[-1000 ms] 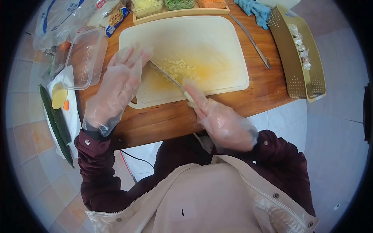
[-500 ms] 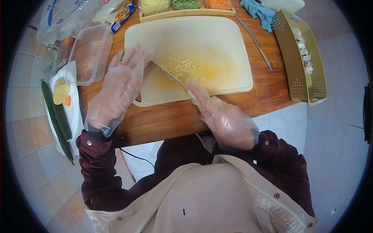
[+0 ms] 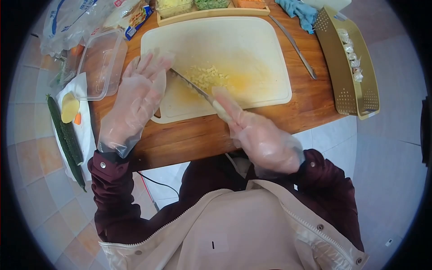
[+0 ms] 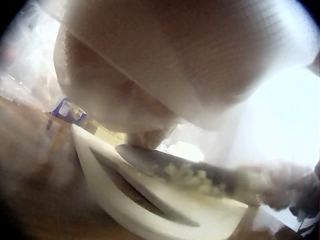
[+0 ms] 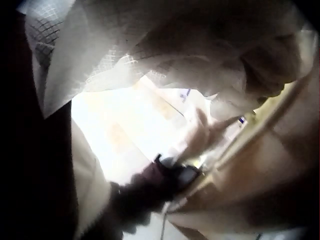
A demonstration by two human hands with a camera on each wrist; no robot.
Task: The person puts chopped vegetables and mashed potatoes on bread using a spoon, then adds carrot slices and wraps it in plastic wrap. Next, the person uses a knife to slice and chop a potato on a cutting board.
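Note:
My right hand (image 3: pixel 265 137), in a clear plastic glove, grips the pale handle of a knife (image 3: pixel 191 84). Its blade slants over the white cutting board (image 3: pixel 252 40), along the near-left side of a heap of finely chopped pale-yellow pieces (image 3: pixel 208 76). My gloved left hand (image 3: pixel 139 96) reaches over the board's left edge with fingers extended, fingertips right at the blade's tip. Seen from the left wrist, pale bits (image 4: pixel 192 177) lie against the flat of the blade (image 4: pixel 145 159). The right wrist view is mostly filled by glove, hiding the knife.
A tray (image 3: pixel 216 15) with filled containers stands behind the board. To the right lie another knife (image 3: pixel 294 47) and a tan basket (image 3: pixel 344 76) with wrapped pieces. At left are an empty plastic box (image 3: pixel 102 67), cucumbers (image 3: pixel 67 139) and a yellow cut piece (image 3: pixel 69 108) on white paper.
The knife has shifted slightly left and turned so more of its blade's flat shows. The right hand has moved a little with it; the left hand stays nearly in place.

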